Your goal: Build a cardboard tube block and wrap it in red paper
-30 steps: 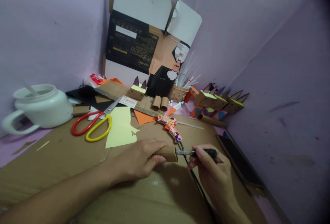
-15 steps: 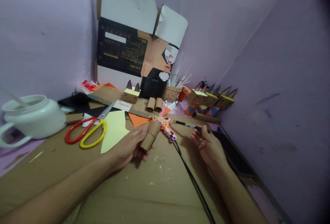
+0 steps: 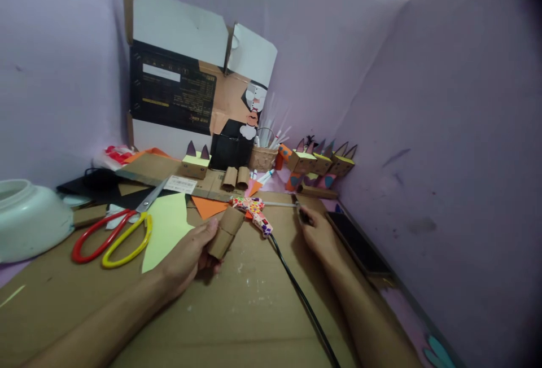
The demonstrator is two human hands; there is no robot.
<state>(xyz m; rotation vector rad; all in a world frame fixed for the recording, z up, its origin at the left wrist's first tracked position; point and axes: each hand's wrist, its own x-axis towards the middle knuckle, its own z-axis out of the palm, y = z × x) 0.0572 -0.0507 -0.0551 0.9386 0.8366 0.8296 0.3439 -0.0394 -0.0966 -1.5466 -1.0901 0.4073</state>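
watching remotely, i see the slim dark pen (image 3: 304, 217) has moved off the brown cardboard tube (image 3: 227, 233), so pen work looks paused; my left hand (image 3: 188, 252) clamps the tube beside the multicoloured glue gun (image 3: 255, 210), my right hand's (image 3: 315, 233) fingers close round the pen.

A flattened brown cardboard tube (image 3: 227, 232) shows a matt, creased surface at centre frame; at left, red-and-yellow-handled scissors (image 3: 139, 213) combine smooth, plastic-looking grips with grey metal blades (image 3: 152, 195), near a glossy, ceramic-looking white round pot (image 3: 34, 224).
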